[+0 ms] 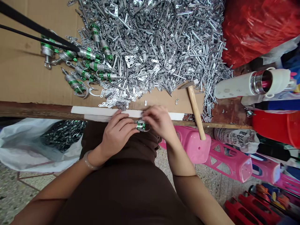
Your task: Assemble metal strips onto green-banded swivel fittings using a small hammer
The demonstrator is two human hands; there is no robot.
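Observation:
My left hand point(117, 134) is closed around a small green-and-silver metal fitting with curved claws point(141, 126), held just off the table's front edge. Its body is mostly hidden by my fingers; the green end points right. Beside that end is my right hand point(160, 122), its fingers bent together; what is in them, if anything, cannot be made out. A white strip point(100, 111) runs along the table edge behind both hands. Similar green-and-silver fittings point(73, 82) lie on the cardboard at the left. Loose curved claws point(93, 90) are near them.
A large heap of small metal plates and pins point(159, 47) covers the back. A wooden-handled hammer point(196, 111) overhangs the edge at right, near a white flask point(234, 84). Below are pink stools point(198, 148) and, at left, a white sack point(21, 143) of dark metal parts.

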